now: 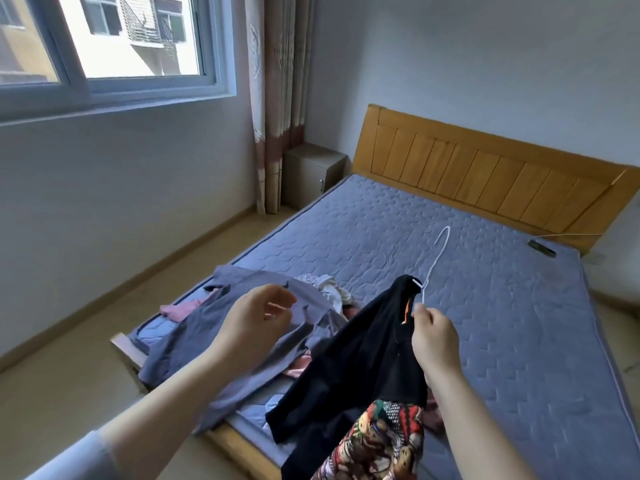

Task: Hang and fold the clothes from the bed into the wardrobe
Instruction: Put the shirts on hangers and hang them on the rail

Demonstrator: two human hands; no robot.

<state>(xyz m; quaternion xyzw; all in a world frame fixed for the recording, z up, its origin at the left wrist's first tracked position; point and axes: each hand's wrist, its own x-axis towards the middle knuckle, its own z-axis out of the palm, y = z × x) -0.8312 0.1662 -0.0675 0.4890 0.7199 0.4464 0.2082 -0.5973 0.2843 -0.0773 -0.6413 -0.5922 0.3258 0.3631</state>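
Black garment (363,341) hangs on the white wire hanger (434,258), its neck pinched in your right hand (433,341) above the bed (485,306). Your left hand (256,320) hovers empty, fingers loosely curled. This looks like the hanging step. Next, settle the shoulders and carry it to the wardrobe, which is out of view.

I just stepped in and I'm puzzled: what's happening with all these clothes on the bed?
A person is sorting laundry at the foot of a bed with a blue quilted mattress. Their right hand pinches a thin white wire hanger with a black garment on it, held over the bed. The left hand hovers, fingers loosely curled and holding nothing, above a crumpled grey garment. Pink and white pieces lie in the pile, not yet put away. No wardrobe is in view.
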